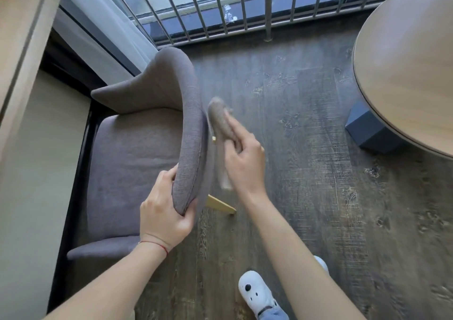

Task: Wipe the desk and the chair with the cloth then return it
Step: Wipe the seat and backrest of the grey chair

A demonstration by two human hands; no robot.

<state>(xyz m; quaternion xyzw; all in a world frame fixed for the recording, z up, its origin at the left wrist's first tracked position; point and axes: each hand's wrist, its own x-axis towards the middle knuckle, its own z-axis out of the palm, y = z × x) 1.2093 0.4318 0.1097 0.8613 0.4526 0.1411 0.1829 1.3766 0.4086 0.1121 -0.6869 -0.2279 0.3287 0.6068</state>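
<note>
A grey upholstered chair (137,153) stands at the left, its curved backrest toward me. My left hand (164,209) grips the top edge of the backrest near its lower end. My right hand (245,165) is closed on a brownish-grey cloth (220,121), blurred, pressed against the outer side of the backrest. Part of the cloth hangs down below the hand. A round wooden desk (404,69) fills the upper right corner.
A metal railing (220,8) and window run along the far side, with a sheer curtain (103,25) at the left. A blue desk base (372,131) stands on the dark wood floor (306,172). A light cabinet (22,99) borders the left. My white slipper (255,292) is below.
</note>
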